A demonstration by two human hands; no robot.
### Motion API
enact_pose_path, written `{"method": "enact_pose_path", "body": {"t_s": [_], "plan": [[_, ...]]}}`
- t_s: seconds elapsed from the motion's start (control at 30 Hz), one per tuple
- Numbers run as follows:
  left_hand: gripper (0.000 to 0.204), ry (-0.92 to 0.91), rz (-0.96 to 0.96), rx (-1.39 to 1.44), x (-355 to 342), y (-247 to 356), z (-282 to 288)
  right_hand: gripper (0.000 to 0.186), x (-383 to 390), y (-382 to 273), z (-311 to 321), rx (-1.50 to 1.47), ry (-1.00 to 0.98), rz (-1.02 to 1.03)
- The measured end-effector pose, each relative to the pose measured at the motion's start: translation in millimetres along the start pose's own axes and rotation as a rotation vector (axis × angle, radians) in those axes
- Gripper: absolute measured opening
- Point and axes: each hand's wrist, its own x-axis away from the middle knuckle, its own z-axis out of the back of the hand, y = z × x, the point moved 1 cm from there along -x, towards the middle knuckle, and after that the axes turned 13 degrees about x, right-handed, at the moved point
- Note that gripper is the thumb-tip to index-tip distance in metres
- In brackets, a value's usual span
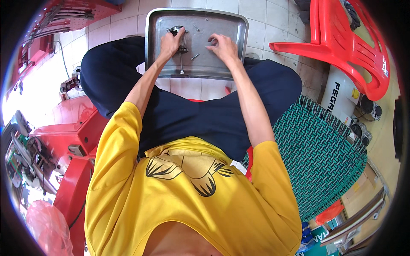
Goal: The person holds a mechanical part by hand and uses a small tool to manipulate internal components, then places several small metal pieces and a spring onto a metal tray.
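A shallow grey metal tray (246, 32) lies across the space between my knees. In its left half stands a metal cylindrical part (183, 41) with dark ends, and a thin rod (182, 66) runs from it toward me. My left hand (170, 45) is closed around the part's left side, thumb near its far end. Over the tray's right side hovers my right hand (224, 48), fingers bent, thumb and forefinger apart; I make out nothing between them. Between the hands lie a loose bolt (195, 56) and, farther off, a screw (196, 27). Near the far rim is a tiny piece (206, 19).
On the right are a red plastic chair (333, 47), a green-black woven seat (320, 158) and a white cylinder (339, 91). A red machine body (72, 128) stands at left, below a red tool rack (72, 17). A pinkish plastic bag (48, 228) is at lower left.
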Motion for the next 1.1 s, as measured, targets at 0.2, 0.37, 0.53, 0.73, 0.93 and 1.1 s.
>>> {"method": "enact_pose_path", "body": {"t_s": [0.2,0.37,0.53,0.73,0.93,1.1], "plan": [[0.087,-0.078,-0.09,-0.114,19.7,17.3,-0.3,0.033,6.8,-4.1,-26.8,0.095,-0.018,-0.064],[0.064,-0.171,-0.339,-0.339,27.7,15.8,3.7,0.025,2.3,-3.4,-39.7,0.184,0.033,0.04],[0.041,-0.117,-0.236,-0.468,14.1,5.9,-5.2,0.024,-0.6,-9.2,-46.0,0.276,-0.004,0.058],[0.04,-0.147,-0.583,-0.6,25.5,17.8,2.4,0.027,-2.6,-8.1,-40.5,0.148,-0.061,0.033],[0.048,-0.141,-0.514,-0.634,17.0,13.0,4.9,0.03,-11.0,-18.7,-18.5,0.005,-0.073,0.013],[0.054,-0.012,-0.365,-0.629,43.7,43.3,5.7,0.026,-13.2,-28.1,11.7,-0.191,0.052,0.042]]}}
